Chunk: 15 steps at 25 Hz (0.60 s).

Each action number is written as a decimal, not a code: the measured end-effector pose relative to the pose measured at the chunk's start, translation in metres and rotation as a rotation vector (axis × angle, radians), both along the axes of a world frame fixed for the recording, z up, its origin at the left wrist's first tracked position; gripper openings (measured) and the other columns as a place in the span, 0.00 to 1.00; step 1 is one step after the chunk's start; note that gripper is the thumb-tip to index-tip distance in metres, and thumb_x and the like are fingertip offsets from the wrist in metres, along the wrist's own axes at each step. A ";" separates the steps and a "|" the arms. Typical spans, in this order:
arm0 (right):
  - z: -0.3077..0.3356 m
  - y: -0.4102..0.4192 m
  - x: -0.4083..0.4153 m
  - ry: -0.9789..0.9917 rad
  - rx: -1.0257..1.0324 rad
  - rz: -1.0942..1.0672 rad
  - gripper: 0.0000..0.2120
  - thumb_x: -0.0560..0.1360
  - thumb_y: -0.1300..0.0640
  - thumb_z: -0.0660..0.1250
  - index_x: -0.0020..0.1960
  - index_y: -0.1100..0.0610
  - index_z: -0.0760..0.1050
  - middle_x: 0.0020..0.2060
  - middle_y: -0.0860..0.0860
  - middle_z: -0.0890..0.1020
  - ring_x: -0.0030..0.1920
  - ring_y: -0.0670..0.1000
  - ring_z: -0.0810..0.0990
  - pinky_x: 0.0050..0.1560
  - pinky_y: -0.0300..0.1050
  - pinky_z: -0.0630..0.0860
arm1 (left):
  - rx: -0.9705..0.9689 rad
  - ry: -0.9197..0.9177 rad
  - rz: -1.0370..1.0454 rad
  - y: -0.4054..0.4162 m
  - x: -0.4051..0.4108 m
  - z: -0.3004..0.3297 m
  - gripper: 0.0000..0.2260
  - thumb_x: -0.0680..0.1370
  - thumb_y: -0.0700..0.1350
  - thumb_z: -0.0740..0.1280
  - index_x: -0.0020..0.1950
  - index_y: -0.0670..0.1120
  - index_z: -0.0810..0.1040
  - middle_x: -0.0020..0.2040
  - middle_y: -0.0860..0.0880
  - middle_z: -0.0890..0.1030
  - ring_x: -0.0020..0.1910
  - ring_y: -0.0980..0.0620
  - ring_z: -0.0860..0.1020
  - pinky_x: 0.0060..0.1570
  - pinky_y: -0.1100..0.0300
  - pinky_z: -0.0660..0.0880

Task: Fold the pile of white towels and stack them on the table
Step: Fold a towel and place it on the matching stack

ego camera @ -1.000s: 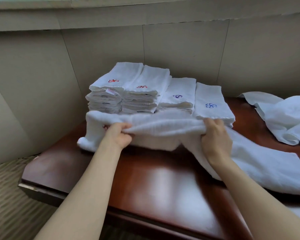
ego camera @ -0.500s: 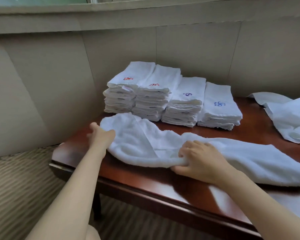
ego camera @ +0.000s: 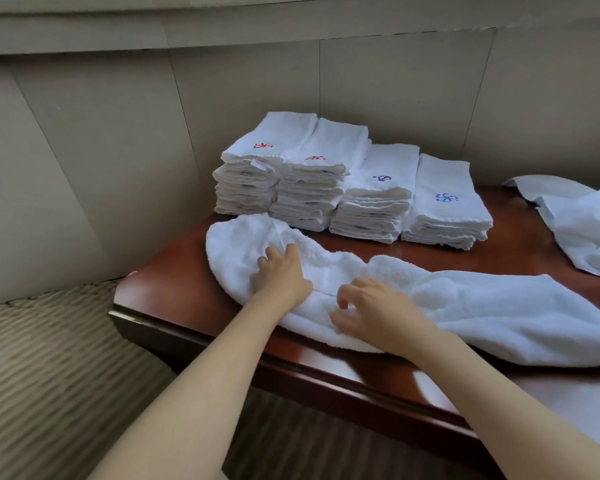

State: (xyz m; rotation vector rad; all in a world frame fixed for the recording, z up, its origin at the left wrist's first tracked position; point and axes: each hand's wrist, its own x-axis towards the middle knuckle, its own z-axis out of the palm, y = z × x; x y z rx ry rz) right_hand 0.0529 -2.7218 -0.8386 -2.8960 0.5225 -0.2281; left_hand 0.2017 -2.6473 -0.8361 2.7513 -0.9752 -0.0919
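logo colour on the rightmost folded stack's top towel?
Blue, a pinwheel-like embroidered logo on the rightmost stack. Head view, the only one.

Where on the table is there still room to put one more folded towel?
Bare wood shows on the table at its left corner, and between the blue-marked stack and the unfolded pile. The back is crowded with stacks; the front is covered by the towel under both hands.

A long white towel (ego camera: 447, 306) lies across the brown table (ego camera: 174, 299). The left hand (ego camera: 281, 275) presses flat on it; the right hand (ego camera: 371, 313) rests beside with curled fingers. Four folded stacks (ego camera: 350, 192) stand behind; loose towels (ego camera: 579, 223) lie right.
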 end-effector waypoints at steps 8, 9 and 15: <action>-0.007 -0.007 0.011 -0.042 -0.046 -0.219 0.16 0.80 0.51 0.54 0.38 0.58 0.68 0.38 0.51 0.71 0.39 0.54 0.74 0.36 0.45 0.66 | -0.350 -0.008 0.269 0.046 0.049 0.025 0.25 0.77 0.38 0.61 0.72 0.48 0.58 0.62 0.37 0.72 0.57 0.36 0.73 0.48 0.49 0.69; -0.004 -0.003 0.014 -0.045 -0.104 -0.235 0.15 0.80 0.51 0.54 0.38 0.57 0.69 0.38 0.50 0.72 0.40 0.53 0.73 0.38 0.45 0.65 | -0.310 -0.064 0.302 0.059 0.052 0.031 0.24 0.77 0.38 0.60 0.72 0.49 0.60 0.63 0.37 0.71 0.59 0.35 0.72 0.50 0.49 0.69; 0.010 0.051 0.061 -0.169 0.026 0.130 0.14 0.80 0.56 0.54 0.58 0.55 0.77 0.51 0.52 0.80 0.52 0.55 0.78 0.47 0.48 0.75 | 0.253 0.026 0.448 0.113 0.063 0.036 0.16 0.79 0.42 0.56 0.65 0.42 0.73 0.63 0.41 0.74 0.61 0.42 0.73 0.49 0.56 0.67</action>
